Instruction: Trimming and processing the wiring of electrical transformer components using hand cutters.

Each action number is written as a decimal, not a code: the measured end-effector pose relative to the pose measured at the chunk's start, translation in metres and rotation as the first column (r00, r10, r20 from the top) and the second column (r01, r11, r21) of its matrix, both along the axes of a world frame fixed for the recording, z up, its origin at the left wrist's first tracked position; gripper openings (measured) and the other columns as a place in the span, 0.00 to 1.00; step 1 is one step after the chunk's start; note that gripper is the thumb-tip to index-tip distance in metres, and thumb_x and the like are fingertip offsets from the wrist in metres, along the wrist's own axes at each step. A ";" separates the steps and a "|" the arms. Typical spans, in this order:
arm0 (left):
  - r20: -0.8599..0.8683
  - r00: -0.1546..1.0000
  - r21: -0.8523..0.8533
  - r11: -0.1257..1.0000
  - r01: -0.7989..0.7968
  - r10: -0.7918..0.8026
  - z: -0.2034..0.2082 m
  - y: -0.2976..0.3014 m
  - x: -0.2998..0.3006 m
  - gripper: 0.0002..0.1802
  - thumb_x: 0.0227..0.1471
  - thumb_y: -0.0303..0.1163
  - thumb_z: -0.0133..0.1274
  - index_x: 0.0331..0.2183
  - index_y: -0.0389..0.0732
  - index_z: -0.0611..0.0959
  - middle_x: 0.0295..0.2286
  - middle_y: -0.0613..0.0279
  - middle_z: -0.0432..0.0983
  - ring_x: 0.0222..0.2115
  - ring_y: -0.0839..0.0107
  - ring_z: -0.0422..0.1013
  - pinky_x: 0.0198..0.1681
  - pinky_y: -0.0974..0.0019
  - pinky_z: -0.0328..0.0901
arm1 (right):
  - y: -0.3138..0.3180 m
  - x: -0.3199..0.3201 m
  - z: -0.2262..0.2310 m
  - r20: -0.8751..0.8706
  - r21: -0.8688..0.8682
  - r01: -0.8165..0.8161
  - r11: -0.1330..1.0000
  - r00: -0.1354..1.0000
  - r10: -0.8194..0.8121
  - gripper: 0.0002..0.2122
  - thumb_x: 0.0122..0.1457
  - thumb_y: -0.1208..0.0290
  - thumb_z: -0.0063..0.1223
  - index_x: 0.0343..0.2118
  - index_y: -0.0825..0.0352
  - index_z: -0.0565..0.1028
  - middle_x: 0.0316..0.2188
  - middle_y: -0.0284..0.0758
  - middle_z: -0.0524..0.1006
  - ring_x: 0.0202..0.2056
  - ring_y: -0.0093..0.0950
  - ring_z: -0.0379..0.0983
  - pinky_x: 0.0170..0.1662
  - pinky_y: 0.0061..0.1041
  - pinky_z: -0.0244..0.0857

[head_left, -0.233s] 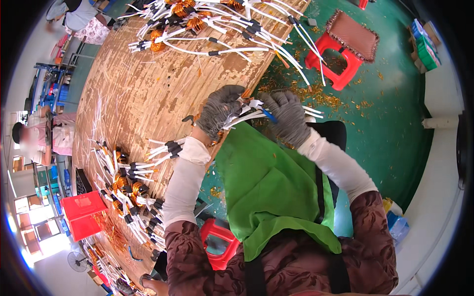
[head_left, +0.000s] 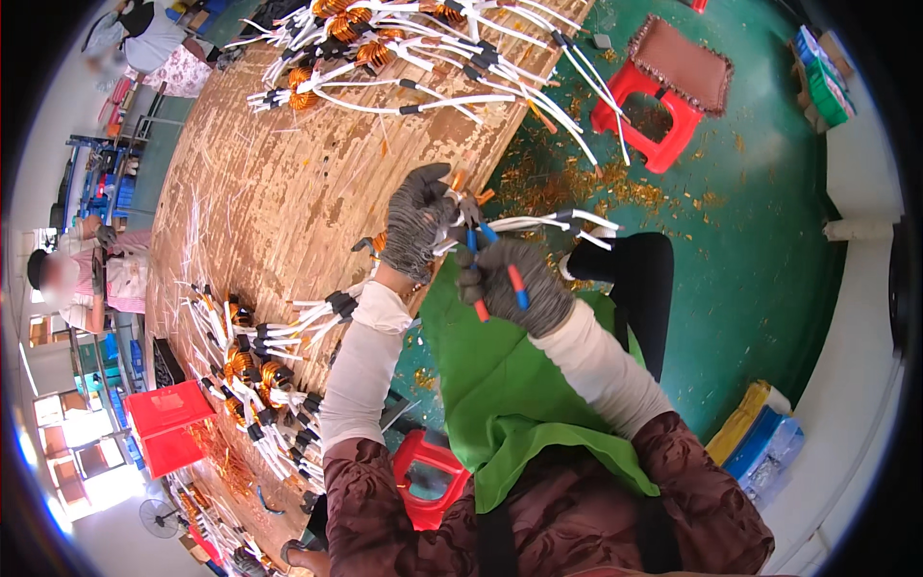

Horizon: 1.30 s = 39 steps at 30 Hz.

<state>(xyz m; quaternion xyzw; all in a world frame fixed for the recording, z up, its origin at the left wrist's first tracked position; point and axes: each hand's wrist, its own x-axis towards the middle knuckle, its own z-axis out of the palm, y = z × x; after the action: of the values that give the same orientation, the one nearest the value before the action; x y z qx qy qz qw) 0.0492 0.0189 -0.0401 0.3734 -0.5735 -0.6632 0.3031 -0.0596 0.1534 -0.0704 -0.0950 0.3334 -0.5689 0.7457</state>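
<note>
My left hand (head_left: 413, 231), in a grey glove, is closed around a bundle of white-sleeved wires (head_left: 538, 222) at the table's edge. Bare copper ends (head_left: 460, 181) stick up beside its fingers. My right hand (head_left: 531, 288), gloved too, grips pliers with blue and red handles (head_left: 518, 286). The pliers' jaws are at the wires by my left fingertips; whether they bite on one is too small to tell. Beyond the pliers, the white wires reach out to the right over the floor. A green cloth (head_left: 510, 375) covers my lap.
Copper coils with white leads (head_left: 375, 53) pile up at the table's (head_left: 260, 183) far end; more coils (head_left: 240, 365) lie left of my arm. A red bin (head_left: 168, 413) stands farther left. Red stools (head_left: 663, 125) and copper scraps are on the green floor. Two people work across the table.
My right hand has come nearer to me and left, away from the wires. The pliers' handles now show plainly, with the jaws at the wires. My left hand stays closed on the bundle.
</note>
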 end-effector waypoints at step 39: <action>0.218 0.930 -0.105 0.940 0.324 -0.297 -0.008 -0.020 0.019 0.15 0.48 0.25 0.51 0.39 0.28 0.74 0.31 0.56 0.76 0.34 0.69 0.72 0.40 0.71 0.67 | -0.012 -0.054 0.044 -0.960 -0.033 -0.294 0.955 -0.256 -0.111 0.31 0.32 0.69 0.57 0.47 0.63 0.68 0.32 0.45 0.69 0.35 0.44 0.67 0.39 0.39 0.63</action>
<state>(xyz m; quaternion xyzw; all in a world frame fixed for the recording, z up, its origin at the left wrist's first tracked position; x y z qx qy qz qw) 0.0686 -0.0009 -0.0482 0.3201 -0.6976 -0.6205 0.1606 -0.1141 0.1416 -0.0265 -0.6267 0.7066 -0.2501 0.2130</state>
